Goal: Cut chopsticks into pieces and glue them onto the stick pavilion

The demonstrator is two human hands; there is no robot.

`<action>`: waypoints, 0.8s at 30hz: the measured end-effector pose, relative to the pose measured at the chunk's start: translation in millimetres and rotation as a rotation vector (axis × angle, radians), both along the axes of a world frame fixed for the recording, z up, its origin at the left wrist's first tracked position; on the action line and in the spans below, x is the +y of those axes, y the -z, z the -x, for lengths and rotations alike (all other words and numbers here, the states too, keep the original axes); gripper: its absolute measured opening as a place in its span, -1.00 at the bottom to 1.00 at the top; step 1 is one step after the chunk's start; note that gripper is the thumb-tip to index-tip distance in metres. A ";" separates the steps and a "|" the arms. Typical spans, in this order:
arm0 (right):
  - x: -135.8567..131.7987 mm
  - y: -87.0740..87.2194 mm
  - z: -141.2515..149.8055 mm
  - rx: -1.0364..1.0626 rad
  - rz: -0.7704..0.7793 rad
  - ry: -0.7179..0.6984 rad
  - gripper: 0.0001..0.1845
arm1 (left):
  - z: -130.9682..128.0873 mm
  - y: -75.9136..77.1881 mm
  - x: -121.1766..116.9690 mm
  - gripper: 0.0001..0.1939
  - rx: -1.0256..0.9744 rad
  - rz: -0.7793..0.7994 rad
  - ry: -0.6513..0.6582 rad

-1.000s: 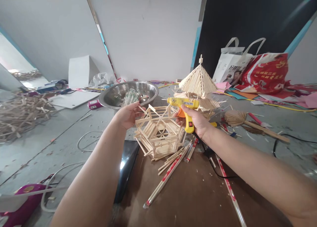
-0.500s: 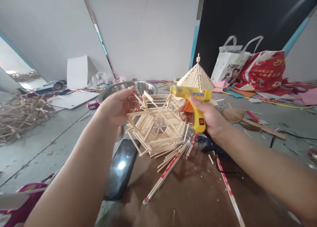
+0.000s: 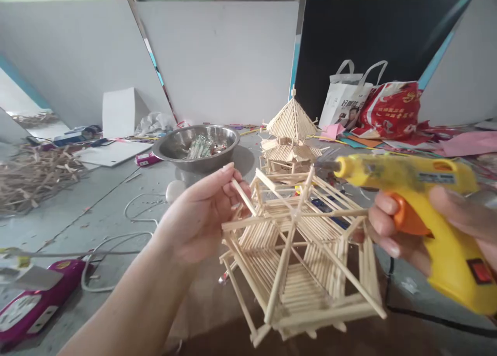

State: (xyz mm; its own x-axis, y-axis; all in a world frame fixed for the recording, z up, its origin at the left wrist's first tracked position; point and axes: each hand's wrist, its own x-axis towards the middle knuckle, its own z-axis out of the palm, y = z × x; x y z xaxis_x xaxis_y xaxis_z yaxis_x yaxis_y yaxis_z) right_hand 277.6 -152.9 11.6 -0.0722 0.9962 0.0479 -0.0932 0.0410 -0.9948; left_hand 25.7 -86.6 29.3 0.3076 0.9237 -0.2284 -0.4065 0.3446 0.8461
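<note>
My right hand (image 3: 404, 232) grips a yellow hot glue gun (image 3: 411, 172) with an orange trigger. Its nozzle points left, close to the upper right rim of a hexagonal stick frame (image 3: 310, 288). This frame is built of thin wooden sticks, with spokes meeting at a hub, and leans toward me. My left hand (image 3: 209, 211) is closed at its left side, pinching a short wooden stick (image 3: 244, 196) whose lower end reaches the frame. Whether the left fingers also bear the frame is hidden. Behind it stands a tiered stick pavilion (image 3: 291, 120) with a pointed roof.
A steel bowl (image 3: 198, 138) with clear wrappers sits beyond my left hand. At left are a purple power strip (image 3: 42, 299), a white cord and a pile of sticks (image 3: 34, 185). Shopping bags (image 3: 388, 110) and coloured paper lie back right. The gun's black cord (image 3: 438, 320) trails at lower right.
The stick frame has come closer and tilted up toward me, with both hands. The glue gun has moved right and nearer. The phone and bundled sticks are out of sight; the pavilion shows more fully.
</note>
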 end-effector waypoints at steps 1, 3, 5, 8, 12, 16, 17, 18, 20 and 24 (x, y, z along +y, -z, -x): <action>-8.2 4.5 -4.1 0.034 0.030 0.014 -0.78 | -2.6 4.2 -7.2 -0.89 -0.010 0.017 0.009; -22.9 15.1 -10.7 0.139 0.108 0.015 -0.81 | -6.3 12.8 -19.4 -0.89 -0.017 0.066 0.045; -35.1 26.0 -14.0 0.185 0.197 -0.009 -0.81 | -7.8 21.2 -28.5 -0.89 -0.015 0.104 0.068; -46.4 38.7 -10.4 0.216 0.299 -0.037 -0.77 | -7.0 31.4 -37.0 -0.89 0.005 0.153 0.063; -48.4 46.4 2.0 0.280 0.360 -0.063 -0.75 | -5.4 39.9 -40.5 -0.88 0.038 0.189 0.059; -44.4 52.8 2.3 0.324 0.367 -0.053 -0.77 | -8.9 48.8 -36.7 -0.90 0.077 0.166 0.028; -43.6 54.4 0.1 0.336 0.358 -0.065 -0.77 | -10.7 51.5 -34.4 -0.90 0.076 0.156 0.020; -42.9 55.8 -2.5 0.341 0.352 -0.068 -0.77 | -12.9 54.2 -31.7 -0.89 0.073 0.155 0.018; -40.9 57.5 -6.8 0.342 0.327 -0.071 -0.76 | -17.7 58.8 -24.8 -0.88 0.041 0.130 0.016; -31.3 57.8 -7.9 0.366 0.287 -0.061 -0.78 | -24.2 62.9 -7.4 -0.88 -0.013 0.072 0.039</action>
State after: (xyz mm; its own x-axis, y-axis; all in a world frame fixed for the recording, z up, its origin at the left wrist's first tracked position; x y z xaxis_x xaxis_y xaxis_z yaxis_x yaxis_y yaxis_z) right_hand 285.5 -184.2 -46.2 -0.1606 0.9674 -0.1959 -0.4341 -0.2474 -0.8662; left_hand 49.9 -94.0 -33.6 0.3463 0.8923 -0.2898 -0.4026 0.4203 0.8132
